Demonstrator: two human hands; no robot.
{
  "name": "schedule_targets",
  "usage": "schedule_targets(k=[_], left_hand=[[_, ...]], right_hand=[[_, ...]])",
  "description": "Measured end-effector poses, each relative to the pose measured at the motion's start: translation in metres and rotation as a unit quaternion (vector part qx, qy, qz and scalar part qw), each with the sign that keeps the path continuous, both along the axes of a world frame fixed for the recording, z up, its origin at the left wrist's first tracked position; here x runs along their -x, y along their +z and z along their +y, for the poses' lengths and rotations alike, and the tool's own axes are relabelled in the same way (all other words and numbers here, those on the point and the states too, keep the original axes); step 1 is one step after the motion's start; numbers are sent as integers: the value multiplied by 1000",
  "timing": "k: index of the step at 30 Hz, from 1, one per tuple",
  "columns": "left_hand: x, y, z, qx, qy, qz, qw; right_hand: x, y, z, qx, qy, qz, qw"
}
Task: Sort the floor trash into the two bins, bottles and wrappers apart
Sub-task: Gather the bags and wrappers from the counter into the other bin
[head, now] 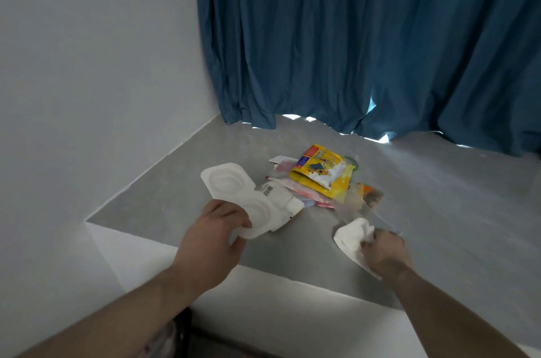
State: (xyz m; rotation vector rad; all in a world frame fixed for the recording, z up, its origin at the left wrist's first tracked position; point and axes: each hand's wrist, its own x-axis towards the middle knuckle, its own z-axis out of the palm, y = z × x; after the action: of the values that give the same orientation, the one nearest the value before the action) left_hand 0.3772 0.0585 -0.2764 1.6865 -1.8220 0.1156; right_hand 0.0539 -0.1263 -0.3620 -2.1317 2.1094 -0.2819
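Note:
A pile of wrappers lies on the grey floor, topped by a yellow snack bag (322,171). My left hand (215,236) grips the near end of a white moulded plastic tray (234,186) with two round hollows, held just above the pile's left side. My right hand (383,252) grips a crumpled white paper (349,236) together with a clear plastic wrapper (355,201) that trails back toward the pile. No bottle and no bin shows in this view.
A blue curtain (366,41) hangs to the floor behind the pile. A white wall (96,79) closes the left side. A white ledge (292,313) runs across in front of the grey floor (175,176).

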Motion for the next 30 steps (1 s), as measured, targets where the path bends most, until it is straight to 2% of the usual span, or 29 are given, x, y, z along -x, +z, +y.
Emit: schedule_targets(k=[1,3,8,12,15,20,25,26,30], left_hand=[[-5,4,13,2,1,1,1000],[-15,9,42,2,2,8,1000],[-54,7,127,0,60,21,998],[-95,-21,185,-31,117,52,991],[-119,-59,215,-97,168,68,979],[-143,-130,225,-199,202,99,954],[-154,-191,189,-254,214,128,934],[-158,-205,181,-294,206,120,926],[-181,-243,166,-484,177,93,852]], right_hand=[[-1,1,11,-10,20,12,1000],[-3,7,37,-30,39,-23,999],[-30,38,108,-38,71,-155,985],[-79,71,174,-41,147,-215,965],[-113,73,216,-86,203,-242,945],[-164,14,247,-191,253,-202,927],[-205,-42,241,-249,294,-160,909],[-213,-51,235,-257,304,-150,905],[-248,-77,217,-295,356,-96,881]])
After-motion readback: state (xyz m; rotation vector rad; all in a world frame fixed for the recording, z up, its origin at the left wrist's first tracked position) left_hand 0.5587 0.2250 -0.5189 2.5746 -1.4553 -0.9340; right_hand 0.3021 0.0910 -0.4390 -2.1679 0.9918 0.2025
